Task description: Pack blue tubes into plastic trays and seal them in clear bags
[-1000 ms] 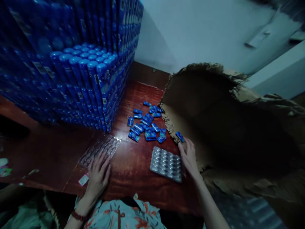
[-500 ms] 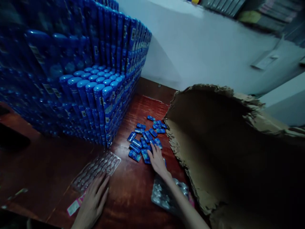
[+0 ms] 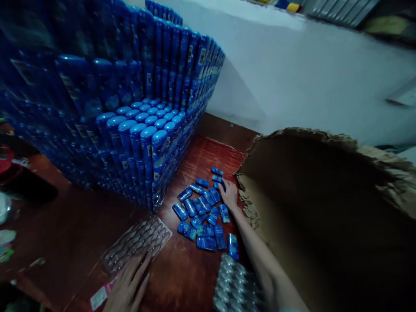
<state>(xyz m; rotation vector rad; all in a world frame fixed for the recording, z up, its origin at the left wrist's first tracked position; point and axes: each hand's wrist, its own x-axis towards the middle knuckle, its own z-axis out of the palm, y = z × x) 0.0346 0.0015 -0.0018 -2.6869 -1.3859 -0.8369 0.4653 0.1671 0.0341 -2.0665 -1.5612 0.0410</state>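
Several small, flat blue packs (image 3: 206, 243) lie loose on the red-brown surface, some touching. My right hand (image 3: 229, 193) reaches to the far right of this group, its fingers stretched over packs there; the fingertips are partly hard to see. A clear moulded plastic sheet (image 3: 139, 238) with rows of hollows lies flat at lower left. My left hand (image 3: 130, 281) rests at its near edge, fingers extended and slightly apart, holding nothing. Beside my right forearm is a second clear moulded sheet (image 3: 232, 279), partly hidden by the arm.
A tall stack of blue packs (image 3: 156, 143) rises at left. A large torn cardboard box (image 3: 256, 208) stands open at right. Behind is a white wall (image 3: 286, 73). A pink-and-white label (image 3: 99, 298) lies by my left hand, and a dark cylinder with a red top (image 3: 24, 177) is far left.
My right hand has moved from the near packs to the far right ones. More packs lie uncovered and spread out. My left hand has hardly moved; the view has shifted.
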